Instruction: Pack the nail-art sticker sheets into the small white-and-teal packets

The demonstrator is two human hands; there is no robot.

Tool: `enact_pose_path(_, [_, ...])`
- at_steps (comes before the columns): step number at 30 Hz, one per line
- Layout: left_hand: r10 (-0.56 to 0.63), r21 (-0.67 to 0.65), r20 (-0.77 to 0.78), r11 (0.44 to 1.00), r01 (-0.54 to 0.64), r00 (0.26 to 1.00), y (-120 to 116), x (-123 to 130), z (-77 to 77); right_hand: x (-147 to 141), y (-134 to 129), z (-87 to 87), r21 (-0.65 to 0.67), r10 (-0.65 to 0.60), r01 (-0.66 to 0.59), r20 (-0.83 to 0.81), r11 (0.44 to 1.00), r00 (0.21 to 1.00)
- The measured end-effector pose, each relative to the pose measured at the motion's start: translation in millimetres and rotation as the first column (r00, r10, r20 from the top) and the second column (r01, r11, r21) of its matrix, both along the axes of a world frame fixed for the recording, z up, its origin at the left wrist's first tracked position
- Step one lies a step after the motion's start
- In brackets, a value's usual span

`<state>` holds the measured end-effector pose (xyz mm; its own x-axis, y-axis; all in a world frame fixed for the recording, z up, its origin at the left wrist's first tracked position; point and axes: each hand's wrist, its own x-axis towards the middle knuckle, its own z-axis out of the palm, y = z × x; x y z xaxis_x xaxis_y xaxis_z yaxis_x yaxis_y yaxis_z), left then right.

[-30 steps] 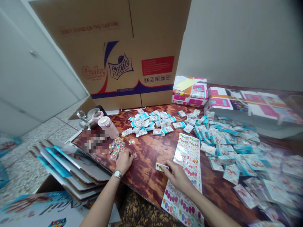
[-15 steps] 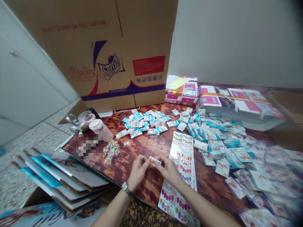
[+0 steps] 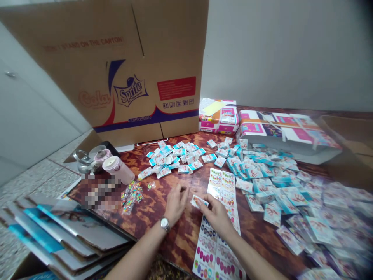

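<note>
The right hand [image 3: 214, 216] pinches a small white-and-teal card [image 3: 199, 201] between its fingers [image 3: 204, 207], gripping it near one end just off the left edge of the long sticker sheets [image 3: 223, 186]. A light pinch at the edge should keep the card flat and leave its face in view. The left hand [image 3: 176, 204], with a watch [image 3: 164, 224] on its wrist, rests on the desk [image 3: 182, 239] close by, its fingers [image 3: 181, 190] curled in; whether they hide anything small cannot be told. Just left of that hand lie small clear bags [image 3: 131, 196] of colourful pieces. Loose cards fill the desk ahead in a heap [image 3: 170, 161] and spread widely to the right [image 3: 262, 171], crowding the sheets' right edge, so a wide sweep of the arm could disturb them. A pink flask [image 3: 118, 170] stands back left, below a tall carton [image 3: 125, 70], and flat cardboard [image 3: 67, 233] is stacked off the desk's left edge.
</note>
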<state>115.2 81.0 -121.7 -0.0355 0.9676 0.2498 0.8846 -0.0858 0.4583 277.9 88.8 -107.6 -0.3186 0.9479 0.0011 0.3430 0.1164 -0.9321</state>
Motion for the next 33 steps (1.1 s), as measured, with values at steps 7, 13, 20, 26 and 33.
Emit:
enact_pose_path(7, [-0.118,0.005,-0.284,0.992,0.124,0.952,94.3,-25.0,-6.9,13.1,1.4,-3.9,0.024,-0.039,0.039,0.033,0.999,0.999])
enact_pose_path(13, [-0.195,-0.032,-0.393,0.98,0.199,0.899,85.8,-25.8,-10.3,20.7,2.8,-0.1,0.05,-0.024,0.022,0.056,0.998,0.998])
enact_pose_path(20, [-0.261,-0.039,-0.354,0.964,0.264,0.898,27.2,-19.2,-12.6,19.1,19.7,11.7,0.052,-0.03,0.029,0.023,0.998,0.999])
enact_pose_path(26, [-0.231,0.009,-0.015,0.973,0.231,0.973,-23.9,-4.3,-4.2,14.3,22.5,13.8,0.077,0.019,-0.026,0.094,0.997,0.995])
enact_pose_path(33, [-0.246,0.094,-0.138,0.961,0.26,0.959,-41.9,2.2,4.5,11.4,18.6,29.2,0.182,0.108,-0.172,0.313,0.968,0.944])
